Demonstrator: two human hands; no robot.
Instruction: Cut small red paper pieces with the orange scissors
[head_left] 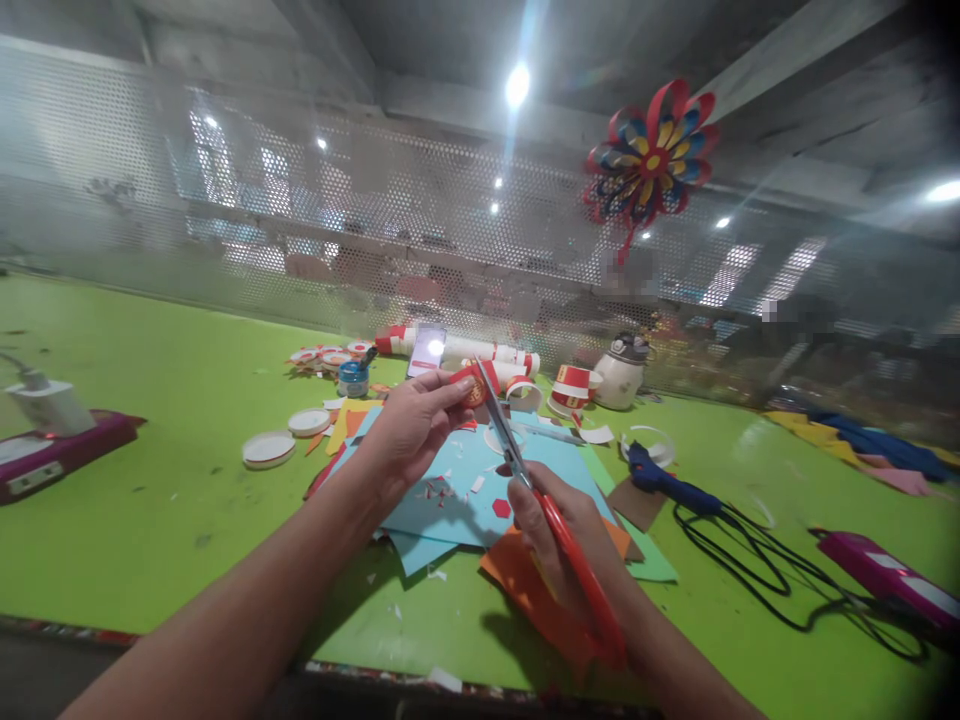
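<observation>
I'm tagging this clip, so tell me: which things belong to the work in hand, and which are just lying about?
In use:
red piece, pinched in the left hand
scissors, in the right hand
blue paper, underneath, littered with scraps

Seemingly just lying about:
glue gun
phone
white discs
blue pot

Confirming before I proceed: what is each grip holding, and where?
Left grip: a red piece with gold markings, pinched by its left end. Right grip: scissors, by the red handles.
</observation>
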